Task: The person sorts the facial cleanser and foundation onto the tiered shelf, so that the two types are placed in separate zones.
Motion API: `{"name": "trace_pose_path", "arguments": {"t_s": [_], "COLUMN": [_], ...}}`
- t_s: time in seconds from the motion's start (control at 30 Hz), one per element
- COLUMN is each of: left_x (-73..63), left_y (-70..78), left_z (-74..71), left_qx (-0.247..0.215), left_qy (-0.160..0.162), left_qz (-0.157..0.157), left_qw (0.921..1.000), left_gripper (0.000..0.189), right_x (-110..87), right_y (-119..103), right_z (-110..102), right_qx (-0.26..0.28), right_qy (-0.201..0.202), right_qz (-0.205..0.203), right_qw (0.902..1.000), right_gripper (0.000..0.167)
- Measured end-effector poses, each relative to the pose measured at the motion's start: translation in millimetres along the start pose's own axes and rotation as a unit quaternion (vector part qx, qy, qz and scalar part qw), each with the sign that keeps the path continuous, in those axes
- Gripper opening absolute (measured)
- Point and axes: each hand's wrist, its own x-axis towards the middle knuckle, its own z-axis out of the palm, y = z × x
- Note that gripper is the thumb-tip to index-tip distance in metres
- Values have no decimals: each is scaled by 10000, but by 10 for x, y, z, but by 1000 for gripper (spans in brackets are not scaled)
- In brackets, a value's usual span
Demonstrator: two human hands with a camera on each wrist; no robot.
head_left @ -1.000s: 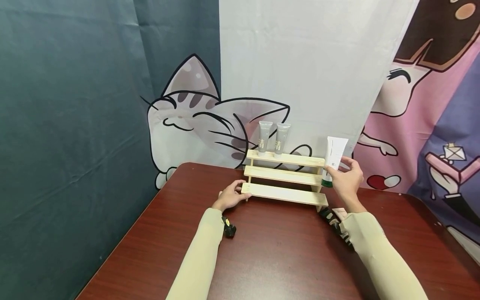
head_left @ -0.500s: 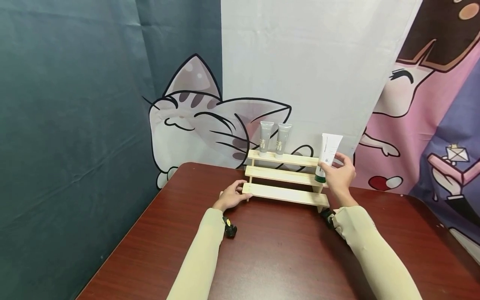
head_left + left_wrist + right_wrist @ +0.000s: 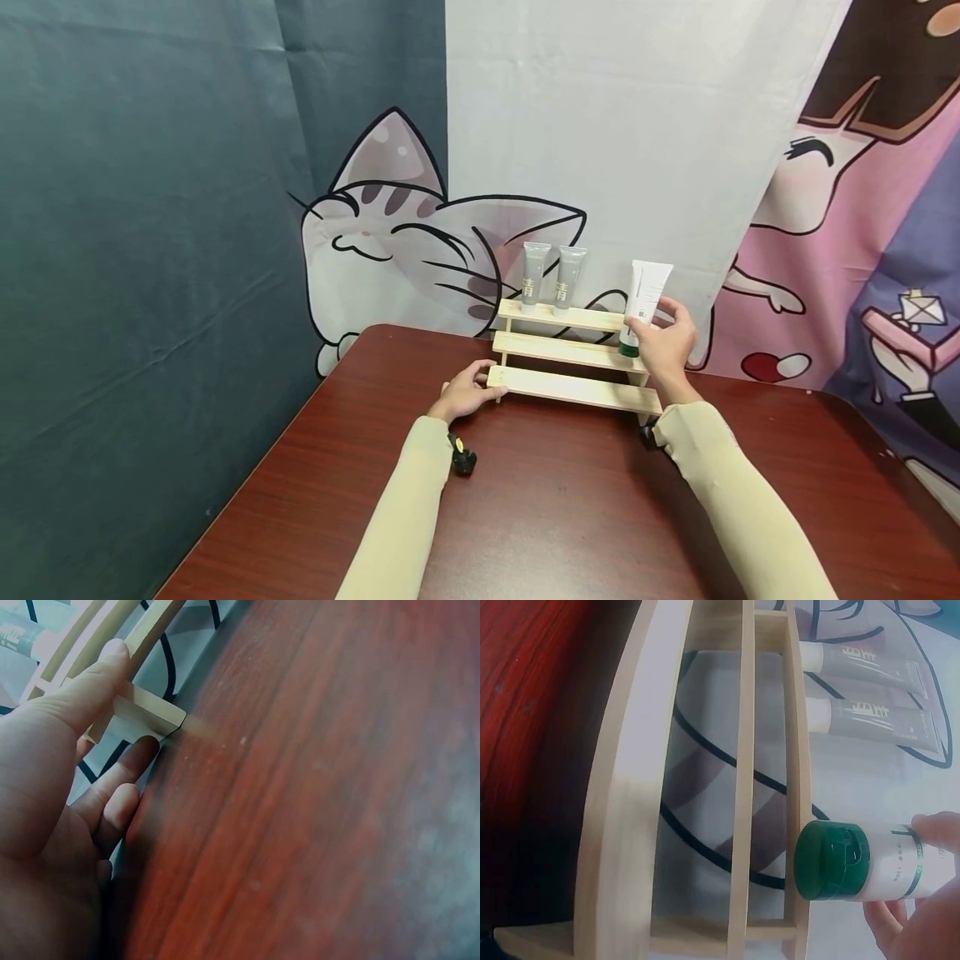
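In the head view, my right hand (image 3: 670, 340) pinches a white squeeze tube (image 3: 647, 287) between thumb and fingers. The tube is cap down, over the right end of a three-tier wooden stand (image 3: 573, 388). Its green cap (image 3: 829, 859) overlaps the top tier's edge in the right wrist view. Two grey squeeze tubes (image 3: 533, 275) stand side by side on their white caps, towards the left of that top tier. At the stand's left end, my left hand (image 3: 462, 393) grips the lowest tier, the thumb (image 3: 112, 660) lying along the wood and other fingers below it.
The stand is at the far side of a dark red wooden table (image 3: 555, 500). Close behind it hangs a cloth backdrop (image 3: 637, 125) printed with a cartoon cat. A black device (image 3: 463, 461) is strapped at the left wrist.
My right hand has carried the white tube leftward, from beside the stand's right end to over it. The left hand keeps its grip on the stand, and the grey tubes stay in place.
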Motion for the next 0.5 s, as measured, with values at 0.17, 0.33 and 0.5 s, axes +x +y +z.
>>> {"name": "trace_pose_path", "arguments": {"t_s": [0.17, 0.33, 0.5], "left_x": [0, 3, 7], "left_y": [-14, -18, -7], "left_z": [-1, 4, 14], "left_qx": [11, 40, 83], "left_qy": [-3, 30, 26], "left_qz": [-10, -14, -10], "left_qw": [10000, 10000, 10000], "left_gripper": [66, 66, 66], "right_x": [4, 28, 53], "right_y": [-41, -65, -64], "right_z": [78, 175, 227], "right_qx": [-11, 79, 104], "right_qy": [-17, 16, -33], "right_qz": [-176, -260, -91], "right_qw": [9998, 9996, 9999], "right_gripper": [58, 56, 57]}}
